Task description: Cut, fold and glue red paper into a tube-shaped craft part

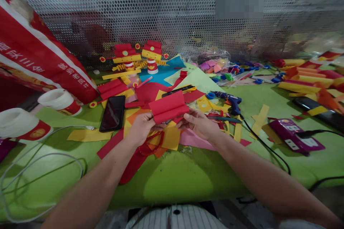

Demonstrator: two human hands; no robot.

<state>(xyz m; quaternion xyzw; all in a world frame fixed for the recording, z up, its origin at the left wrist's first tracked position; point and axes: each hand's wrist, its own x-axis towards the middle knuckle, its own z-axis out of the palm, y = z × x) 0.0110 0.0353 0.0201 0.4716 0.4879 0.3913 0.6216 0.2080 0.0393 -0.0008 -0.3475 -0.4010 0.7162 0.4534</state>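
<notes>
A folded red paper piece (168,107), creased lengthwise, is held up above a pile of coloured paper scraps. My left hand (142,127) pinches its lower left corner. My right hand (199,123) grips the lower right corner between thumb and fingers. Beneath lie an orange sheet and a yellow sheet (172,136), with red-handled scissors (154,149) below my left hand. A yellow-and-black cutter (179,90) rests just behind the held paper. Farther back stand two paper figures (126,57) with red hats and yellow faces.
A black phone (113,113) and white cups (60,101) are on the left, beside a large red bag (53,50) and a looped white cable. On the right are a blue glue gun (229,101), its black cord, a purple power strip (294,136) and rolled papers. Perforated metal stands behind.
</notes>
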